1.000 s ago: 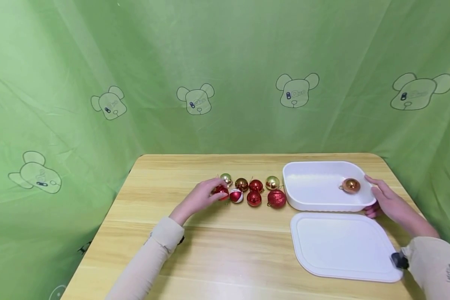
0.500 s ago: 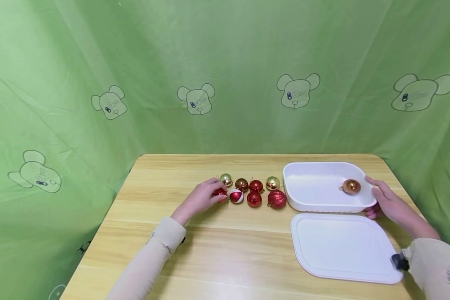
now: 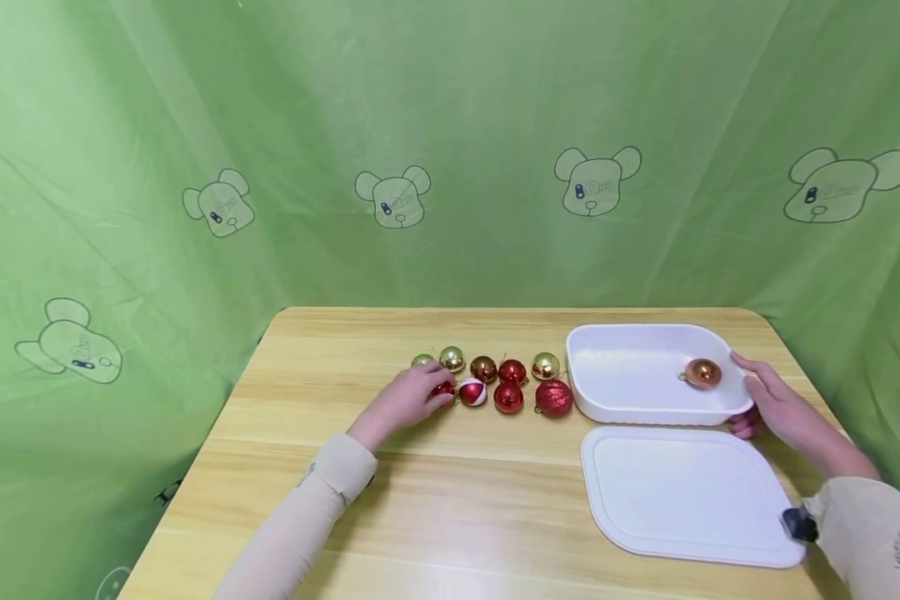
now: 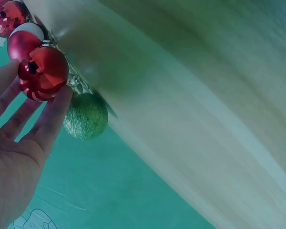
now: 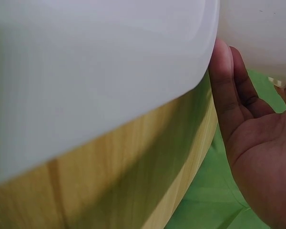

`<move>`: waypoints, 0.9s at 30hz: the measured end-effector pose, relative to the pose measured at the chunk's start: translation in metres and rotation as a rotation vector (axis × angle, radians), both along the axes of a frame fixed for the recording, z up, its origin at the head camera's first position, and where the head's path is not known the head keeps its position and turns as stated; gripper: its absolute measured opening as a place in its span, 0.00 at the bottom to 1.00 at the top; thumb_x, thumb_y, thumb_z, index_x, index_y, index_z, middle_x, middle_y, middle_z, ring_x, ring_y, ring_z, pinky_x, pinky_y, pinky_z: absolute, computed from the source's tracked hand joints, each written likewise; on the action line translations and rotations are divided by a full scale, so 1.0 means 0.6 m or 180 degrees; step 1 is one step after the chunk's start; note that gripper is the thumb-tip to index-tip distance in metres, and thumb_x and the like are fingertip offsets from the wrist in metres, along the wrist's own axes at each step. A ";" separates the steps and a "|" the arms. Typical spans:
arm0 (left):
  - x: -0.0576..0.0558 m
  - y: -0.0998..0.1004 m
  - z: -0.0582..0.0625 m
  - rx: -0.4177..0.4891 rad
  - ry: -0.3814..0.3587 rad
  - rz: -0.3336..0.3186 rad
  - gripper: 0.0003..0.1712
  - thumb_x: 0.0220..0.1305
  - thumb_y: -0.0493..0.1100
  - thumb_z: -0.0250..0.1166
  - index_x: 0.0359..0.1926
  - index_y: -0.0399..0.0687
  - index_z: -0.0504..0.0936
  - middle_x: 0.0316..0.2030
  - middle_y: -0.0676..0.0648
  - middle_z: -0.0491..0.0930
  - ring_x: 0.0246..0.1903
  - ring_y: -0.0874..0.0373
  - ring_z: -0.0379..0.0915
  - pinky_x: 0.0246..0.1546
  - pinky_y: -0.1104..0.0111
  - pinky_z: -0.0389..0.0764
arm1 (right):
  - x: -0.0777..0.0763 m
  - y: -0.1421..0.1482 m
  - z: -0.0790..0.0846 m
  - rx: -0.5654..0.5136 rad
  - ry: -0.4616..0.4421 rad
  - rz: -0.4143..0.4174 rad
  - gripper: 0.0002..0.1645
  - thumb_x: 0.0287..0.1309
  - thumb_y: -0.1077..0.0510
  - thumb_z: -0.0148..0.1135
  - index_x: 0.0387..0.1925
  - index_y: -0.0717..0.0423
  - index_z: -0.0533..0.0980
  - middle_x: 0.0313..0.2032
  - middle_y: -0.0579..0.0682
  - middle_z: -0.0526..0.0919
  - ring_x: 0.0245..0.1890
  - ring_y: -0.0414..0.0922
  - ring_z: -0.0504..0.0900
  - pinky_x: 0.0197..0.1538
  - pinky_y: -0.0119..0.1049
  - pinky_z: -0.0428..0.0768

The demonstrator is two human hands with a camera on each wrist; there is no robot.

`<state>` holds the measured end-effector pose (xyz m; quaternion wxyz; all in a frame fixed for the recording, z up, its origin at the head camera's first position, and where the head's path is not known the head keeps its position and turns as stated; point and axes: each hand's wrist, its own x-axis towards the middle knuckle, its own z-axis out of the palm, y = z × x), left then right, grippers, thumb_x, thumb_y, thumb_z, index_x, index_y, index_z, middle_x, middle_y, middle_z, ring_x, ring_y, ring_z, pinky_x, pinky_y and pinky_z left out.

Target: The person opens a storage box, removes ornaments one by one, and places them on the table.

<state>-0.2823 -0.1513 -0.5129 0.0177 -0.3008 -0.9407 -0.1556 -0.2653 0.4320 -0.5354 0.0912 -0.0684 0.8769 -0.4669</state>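
Note:
My left hand [image 3: 405,402] grips a shiny red Christmas ball [image 4: 44,71] between thumb and fingers; its fingers partly cover the ball in the head view. Right beside it lies a red-and-white ball [image 3: 472,392]. A textured green ball [image 4: 87,117] sits just behind the hand, mostly hidden by it in the head view. At the right, my right hand [image 3: 783,412] holds the end of a white plastic box [image 3: 637,414], some fingers at its rim and others low against its side. A copper-coloured ball [image 3: 702,372] lies in the box.
Between left hand and box stand gold balls [image 3: 545,366], a brownish one [image 3: 483,369], smooth red ones [image 3: 508,397] and a rough red one [image 3: 553,398]. A white lid [image 3: 686,496] lies in front of the box. Green cloth [image 3: 495,250] hangs behind the wooden table [image 3: 450,525].
The left hand has shifted slightly with its fingers round the red ball, bringing the green ball behind it partly into sight. The right hand and box stay put.

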 end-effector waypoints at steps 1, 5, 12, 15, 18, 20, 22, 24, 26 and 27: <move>0.000 0.000 0.000 -0.0005 -0.0015 0.0004 0.16 0.72 0.48 0.67 0.57 0.49 0.84 0.57 0.45 0.83 0.53 0.50 0.82 0.60 0.57 0.83 | 0.000 0.000 -0.001 -0.0001 -0.0005 -0.0005 0.34 0.85 0.50 0.26 0.83 0.40 0.34 0.29 0.62 0.82 0.25 0.49 0.84 0.31 0.40 0.88; 0.002 0.001 -0.002 -0.0022 -0.0071 0.0036 0.17 0.73 0.48 0.66 0.58 0.49 0.83 0.58 0.45 0.82 0.54 0.51 0.81 0.62 0.56 0.82 | -0.001 0.001 -0.003 0.0010 -0.0024 -0.0019 0.34 0.85 0.50 0.25 0.83 0.40 0.34 0.30 0.62 0.82 0.26 0.50 0.84 0.31 0.40 0.88; 0.003 0.000 -0.003 -0.0024 -0.0048 0.0061 0.19 0.73 0.48 0.66 0.60 0.48 0.82 0.59 0.45 0.81 0.57 0.49 0.80 0.64 0.54 0.80 | 0.001 0.000 -0.002 0.0004 0.0030 -0.0007 0.34 0.85 0.50 0.26 0.83 0.41 0.34 0.30 0.62 0.82 0.25 0.49 0.84 0.31 0.40 0.88; 0.002 -0.001 -0.003 -0.0022 -0.0037 0.0091 0.20 0.72 0.48 0.67 0.61 0.48 0.82 0.60 0.44 0.81 0.58 0.48 0.80 0.65 0.54 0.79 | 0.002 -0.001 -0.001 0.0003 0.0047 0.0006 0.34 0.85 0.50 0.26 0.83 0.41 0.34 0.30 0.62 0.82 0.25 0.49 0.84 0.31 0.40 0.88; 0.002 -0.003 -0.003 -0.0052 0.0003 0.0146 0.20 0.72 0.48 0.67 0.61 0.49 0.81 0.60 0.45 0.81 0.58 0.48 0.80 0.65 0.54 0.80 | 0.001 -0.001 -0.001 0.0014 0.0059 0.0011 0.34 0.85 0.50 0.26 0.83 0.42 0.34 0.29 0.62 0.82 0.25 0.50 0.84 0.31 0.40 0.87; 0.002 -0.005 -0.001 -0.0076 0.0038 0.0173 0.21 0.72 0.48 0.67 0.62 0.49 0.81 0.60 0.45 0.81 0.58 0.49 0.80 0.65 0.54 0.80 | 0.001 -0.001 -0.002 0.0015 0.0073 0.0010 0.34 0.85 0.51 0.26 0.83 0.42 0.34 0.29 0.62 0.82 0.25 0.49 0.84 0.30 0.40 0.87; 0.003 -0.006 0.001 -0.0083 0.0069 0.0181 0.22 0.72 0.48 0.67 0.63 0.49 0.81 0.59 0.46 0.81 0.57 0.50 0.80 0.65 0.55 0.80 | 0.001 -0.002 -0.001 0.0006 0.0087 0.0005 0.34 0.85 0.51 0.26 0.83 0.41 0.35 0.28 0.62 0.82 0.24 0.49 0.84 0.30 0.40 0.87; 0.004 -0.008 0.004 -0.0075 0.0076 0.0181 0.22 0.71 0.47 0.68 0.63 0.49 0.80 0.58 0.46 0.81 0.57 0.50 0.80 0.65 0.55 0.79 | 0.002 -0.003 0.000 -0.0007 0.0097 0.0006 0.34 0.85 0.52 0.26 0.84 0.40 0.35 0.28 0.61 0.82 0.24 0.48 0.84 0.30 0.39 0.87; 0.004 -0.009 0.006 -0.0058 0.0073 0.0182 0.22 0.71 0.47 0.68 0.64 0.49 0.80 0.57 0.46 0.82 0.56 0.50 0.80 0.65 0.55 0.80 | 0.002 -0.003 0.000 -0.0024 0.0100 0.0006 0.34 0.85 0.51 0.27 0.84 0.40 0.35 0.28 0.62 0.82 0.24 0.48 0.84 0.30 0.39 0.87; 0.005 -0.010 0.007 -0.0039 0.0079 0.0174 0.22 0.71 0.46 0.68 0.63 0.48 0.80 0.56 0.46 0.82 0.55 0.50 0.81 0.64 0.55 0.80 | 0.003 -0.003 0.000 -0.0026 0.0092 0.0005 0.34 0.85 0.51 0.27 0.84 0.40 0.35 0.28 0.62 0.82 0.24 0.48 0.84 0.30 0.39 0.87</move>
